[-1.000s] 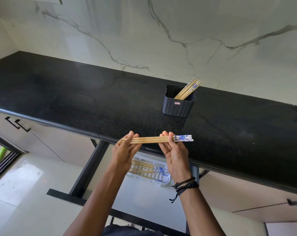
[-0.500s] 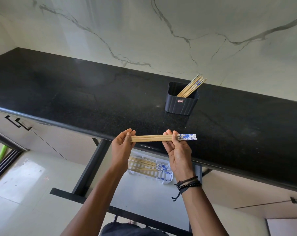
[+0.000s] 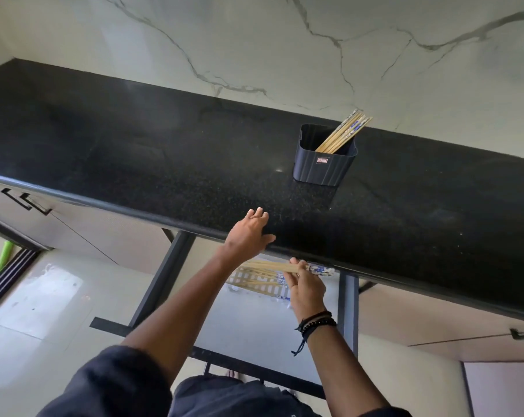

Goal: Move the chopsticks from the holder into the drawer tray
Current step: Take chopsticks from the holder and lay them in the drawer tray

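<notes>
The left hand (image 3: 248, 236) has let go, fingers apart over the counter (image 3: 134, 152); only the right hand (image 3: 307, 285) pinches the chopsticks (image 3: 272, 267), now low above the drawer tray (image 3: 251, 281), while more wait in the holder (image 3: 325, 164).

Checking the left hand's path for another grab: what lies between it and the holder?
In the head view, only bare black countertop lies between the left hand, open at the counter edge, and the holder. Chopsticks still stand in the holder.
</notes>
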